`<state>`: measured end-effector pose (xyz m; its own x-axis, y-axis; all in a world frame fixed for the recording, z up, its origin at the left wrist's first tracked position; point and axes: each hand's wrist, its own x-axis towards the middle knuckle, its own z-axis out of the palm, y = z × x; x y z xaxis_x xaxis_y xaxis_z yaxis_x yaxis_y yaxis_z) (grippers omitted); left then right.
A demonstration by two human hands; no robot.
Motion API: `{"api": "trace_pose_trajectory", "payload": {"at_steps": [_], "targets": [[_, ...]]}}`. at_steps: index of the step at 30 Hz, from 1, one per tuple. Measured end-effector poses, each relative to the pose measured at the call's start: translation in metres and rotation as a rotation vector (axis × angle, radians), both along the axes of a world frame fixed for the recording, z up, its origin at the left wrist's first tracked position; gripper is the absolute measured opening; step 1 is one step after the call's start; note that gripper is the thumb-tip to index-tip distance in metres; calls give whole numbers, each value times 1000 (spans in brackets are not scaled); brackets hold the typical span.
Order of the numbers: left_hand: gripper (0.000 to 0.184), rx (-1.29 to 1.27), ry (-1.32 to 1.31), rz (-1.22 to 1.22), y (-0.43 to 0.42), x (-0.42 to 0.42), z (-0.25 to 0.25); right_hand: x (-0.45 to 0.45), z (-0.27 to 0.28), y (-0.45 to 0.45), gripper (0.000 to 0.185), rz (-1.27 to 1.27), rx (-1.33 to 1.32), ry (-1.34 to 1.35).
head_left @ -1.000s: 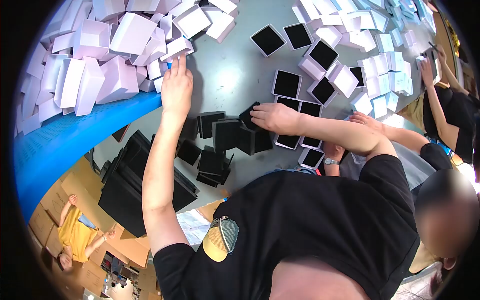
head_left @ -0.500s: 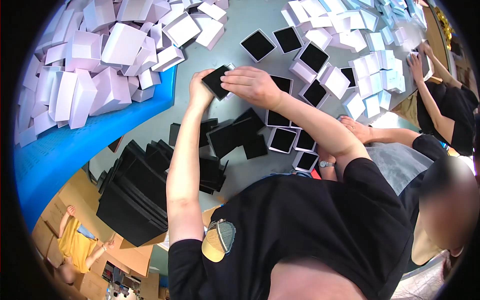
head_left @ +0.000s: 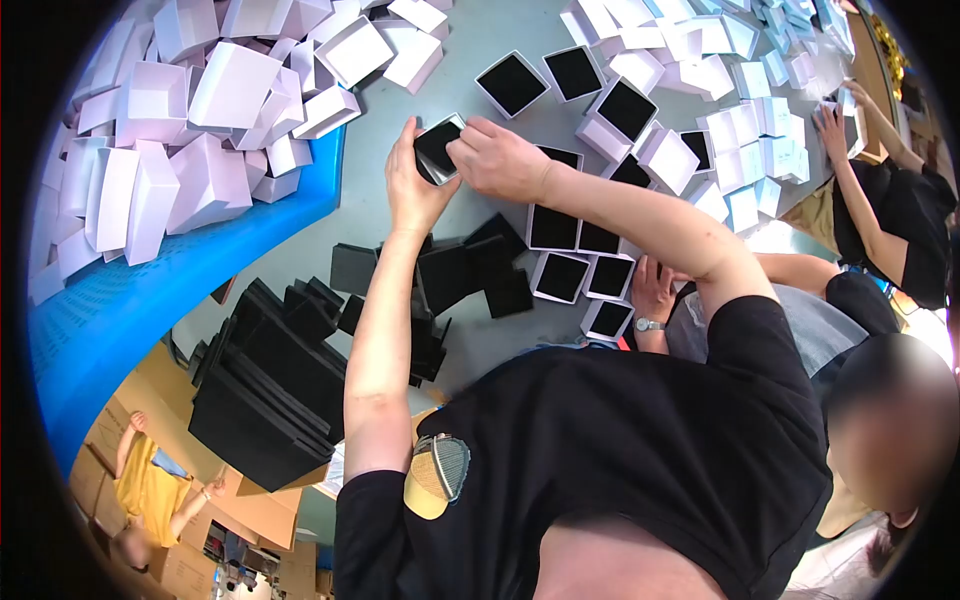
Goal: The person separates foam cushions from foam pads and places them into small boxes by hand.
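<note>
In the middle of the view, my left hand (head_left: 418, 195) is wrapped round a small white box (head_left: 434, 182), thumb and fingers on its sides. A black foam insert (head_left: 436, 148) sits in the box, with part of the white rim showing around it. My right hand (head_left: 500, 162) is closed, its curled fingertips on the insert's right edge; the exact grip under the fingers is hidden. Below my wrists lies a loose group of black inserts (head_left: 470, 268), with a large stack of black sheets (head_left: 265, 390) to the left.
White boxes are heaped in a blue bin (head_left: 190, 262) at left. Filled boxes (head_left: 512, 84) stand on the grey table (head_left: 440, 335), with more white boxes (head_left: 745, 125) at upper right. A co-worker's hand (head_left: 653, 292) is close by on the right; another person (head_left: 890, 215) works beyond.
My right hand has gone from flat over the insert to curled fingers at its edge. More white rim shows around the insert. The nearby co-worker's hand has moved beside the lower filled boxes.
</note>
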<state>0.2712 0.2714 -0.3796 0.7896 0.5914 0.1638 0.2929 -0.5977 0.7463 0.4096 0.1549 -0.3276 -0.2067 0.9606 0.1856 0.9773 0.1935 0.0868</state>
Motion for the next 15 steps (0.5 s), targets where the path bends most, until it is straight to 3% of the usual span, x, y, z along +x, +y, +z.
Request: {"api": "trace_pose_trajectory", "payload": {"at_steps": [3, 9, 12, 15], "targets": [[101, -9, 11, 9, -1, 4, 6, 9, 0, 4, 17, 31, -84, -82], [103, -30, 6, 12, -1, 1, 2, 5, -5, 4, 20, 24, 243, 453], [105, -33, 8, 10, 0, 2, 0, 9, -29, 4, 19, 89, 244, 545], [106, -72, 4, -5, 2, -2, 2, 7, -9, 4, 34, 175, 145, 349]]}}
